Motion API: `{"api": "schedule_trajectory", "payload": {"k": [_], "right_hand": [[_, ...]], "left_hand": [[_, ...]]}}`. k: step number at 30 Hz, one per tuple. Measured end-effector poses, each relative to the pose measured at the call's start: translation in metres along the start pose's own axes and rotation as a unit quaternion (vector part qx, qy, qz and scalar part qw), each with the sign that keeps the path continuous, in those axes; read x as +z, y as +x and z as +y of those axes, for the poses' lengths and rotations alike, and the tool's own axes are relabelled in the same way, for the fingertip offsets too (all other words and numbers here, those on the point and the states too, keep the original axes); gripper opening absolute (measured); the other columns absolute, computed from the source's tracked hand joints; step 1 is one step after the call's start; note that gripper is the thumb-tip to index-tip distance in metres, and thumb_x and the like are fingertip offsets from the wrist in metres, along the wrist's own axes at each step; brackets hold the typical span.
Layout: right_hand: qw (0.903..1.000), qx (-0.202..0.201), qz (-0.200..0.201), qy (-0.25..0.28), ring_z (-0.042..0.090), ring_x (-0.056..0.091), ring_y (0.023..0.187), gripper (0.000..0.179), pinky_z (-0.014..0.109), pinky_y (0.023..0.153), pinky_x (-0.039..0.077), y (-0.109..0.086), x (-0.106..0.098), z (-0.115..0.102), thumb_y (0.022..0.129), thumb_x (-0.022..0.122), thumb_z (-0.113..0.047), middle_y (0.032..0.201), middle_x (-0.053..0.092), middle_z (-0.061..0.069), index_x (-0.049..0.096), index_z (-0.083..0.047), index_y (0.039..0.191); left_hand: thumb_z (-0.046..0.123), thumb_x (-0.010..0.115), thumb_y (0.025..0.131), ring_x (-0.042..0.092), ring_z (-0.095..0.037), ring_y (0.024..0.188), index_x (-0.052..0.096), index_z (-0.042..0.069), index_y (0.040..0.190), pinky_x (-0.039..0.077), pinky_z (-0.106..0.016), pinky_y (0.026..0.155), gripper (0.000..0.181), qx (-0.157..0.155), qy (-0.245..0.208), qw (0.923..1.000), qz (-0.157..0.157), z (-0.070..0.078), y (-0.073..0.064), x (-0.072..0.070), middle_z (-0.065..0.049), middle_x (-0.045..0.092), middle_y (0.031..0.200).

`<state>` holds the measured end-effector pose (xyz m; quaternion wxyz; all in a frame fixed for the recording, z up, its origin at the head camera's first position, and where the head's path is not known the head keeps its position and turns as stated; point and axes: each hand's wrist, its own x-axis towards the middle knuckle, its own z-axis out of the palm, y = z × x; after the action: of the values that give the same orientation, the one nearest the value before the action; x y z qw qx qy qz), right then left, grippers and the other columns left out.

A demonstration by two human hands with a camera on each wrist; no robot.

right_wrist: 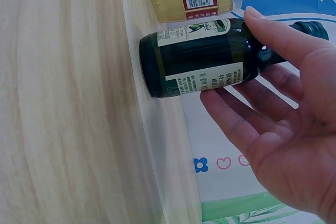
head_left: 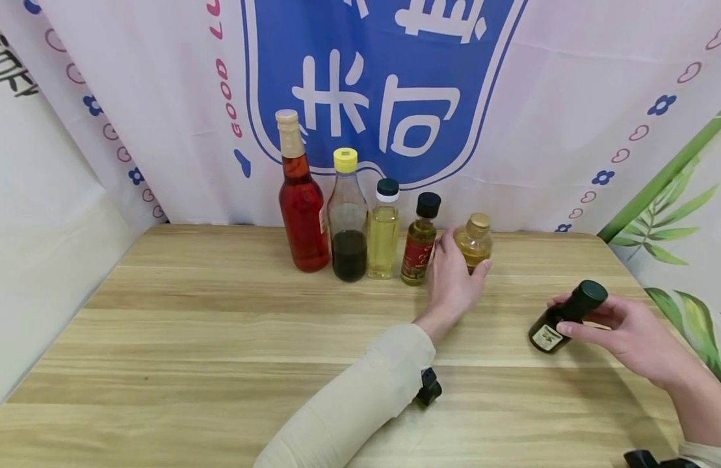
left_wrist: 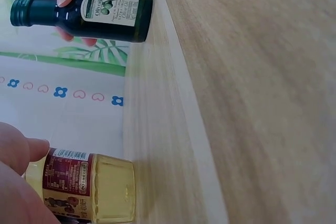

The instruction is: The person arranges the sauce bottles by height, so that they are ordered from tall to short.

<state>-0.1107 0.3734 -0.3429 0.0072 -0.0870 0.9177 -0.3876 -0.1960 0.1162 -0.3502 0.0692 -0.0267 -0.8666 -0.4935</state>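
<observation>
My left hand (head_left: 454, 276) grips a small clear bottle of yellow oil (head_left: 476, 242) with a gold cap, thumb on its near side. That bottle's dark red label shows in the left wrist view, its base close to the table. Further right, my right hand (head_left: 635, 335) holds a dark green olive oil bottle (right_wrist: 202, 59) between thumb and fingers. In the head view this bottle leans, its dark green cap toward the right. A small red-labelled bottle (head_left: 417, 253) with a black cap stands just left of my left hand, partly overlapped by the fingers.
Left of these stand a tall red bottle (head_left: 303, 221), a yellow-capped bottle of dark liquid (head_left: 349, 253) and a pale oil bottle (head_left: 383, 240) with a dark cap. All are near the back edge of the wooden table (head_left: 190, 338), before a printed curtain (head_left: 536, 130).
</observation>
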Motion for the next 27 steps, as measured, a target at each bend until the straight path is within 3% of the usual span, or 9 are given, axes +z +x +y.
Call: {"api": "schedule_trajectory", "payload": {"k": [9, 12, 16, 20, 23, 27], "right_hand": [[0.9992, 0.000, 0.040, -0.005, -0.018, 0.064, 0.105, 0.037, 0.006, 0.078, 0.051, 0.000, 0.004, -0.004, 0.095, 0.082, -0.018, 0.110, 0.078, -0.026, 0.075, -0.008, 0.130], [0.9987, 0.007, 0.049, -0.008, -0.020, 0.063, 0.105, 0.036, 0.005, 0.079, 0.048, 0.000, 0.006, -0.007, 0.094, 0.083, -0.022, 0.109, 0.078, -0.025, 0.076, -0.010, 0.128], [0.9977, 0.013, 0.064, -0.016, -0.021, 0.062, 0.104, 0.035, 0.005, 0.080, 0.045, 0.001, 0.008, -0.014, 0.093, 0.084, -0.026, 0.109, 0.078, -0.027, 0.078, -0.014, 0.125], [0.9967, 0.001, 0.080, -0.006, -0.020, 0.064, 0.103, 0.035, 0.005, 0.079, 0.047, 0.006, 0.009, -0.020, 0.093, 0.084, -0.022, 0.109, 0.077, -0.030, 0.079, -0.012, 0.125], [0.9958, 0.010, 0.092, -0.001, -0.020, 0.063, 0.103, 0.036, 0.005, 0.080, 0.047, 0.012, 0.009, -0.025, 0.094, 0.083, -0.025, 0.108, 0.076, -0.032, 0.078, -0.012, 0.127], [0.9951, 0.032, 0.093, 0.010, -0.020, 0.062, 0.104, 0.041, 0.005, 0.081, 0.047, 0.024, 0.012, -0.034, 0.096, 0.081, -0.034, 0.107, 0.074, -0.034, 0.076, -0.012, 0.129]], "left_hand": [[0.035, 0.079, 0.097, 0.064, -0.027, 0.132, 0.036, 0.016, 0.160, 0.054, -0.043, 0.112, 0.078, 0.017, 0.011, 0.9997, 0.010, -0.011, 0.003, 0.006, -0.010, 0.058, 0.149], [0.032, 0.079, 0.097, 0.062, -0.027, 0.135, 0.036, 0.014, 0.160, 0.052, -0.041, 0.116, 0.078, 0.006, 0.000, 1.0000, 0.000, -0.003, -0.001, -0.003, -0.011, 0.057, 0.150], [0.034, 0.078, 0.097, 0.064, -0.027, 0.133, 0.036, 0.014, 0.159, 0.053, -0.043, 0.114, 0.077, 0.009, 0.017, 0.9998, 0.002, -0.003, -0.001, -0.003, -0.010, 0.058, 0.150], [0.036, 0.078, 0.097, 0.064, -0.027, 0.133, 0.036, 0.014, 0.159, 0.053, -0.042, 0.113, 0.077, 0.006, 0.031, 0.9995, 0.000, -0.001, 0.000, -0.003, -0.009, 0.057, 0.151], [0.037, 0.077, 0.098, 0.064, -0.026, 0.134, 0.036, 0.015, 0.159, 0.052, -0.039, 0.114, 0.077, 0.000, 0.029, 0.9996, -0.006, 0.000, 0.000, -0.003, -0.008, 0.057, 0.152], [0.036, 0.078, 0.097, 0.065, -0.027, 0.130, 0.037, 0.016, 0.158, 0.055, -0.041, 0.110, 0.076, 0.014, 0.024, 0.9996, 0.004, -0.005, 0.002, 0.001, -0.008, 0.059, 0.149]]}}
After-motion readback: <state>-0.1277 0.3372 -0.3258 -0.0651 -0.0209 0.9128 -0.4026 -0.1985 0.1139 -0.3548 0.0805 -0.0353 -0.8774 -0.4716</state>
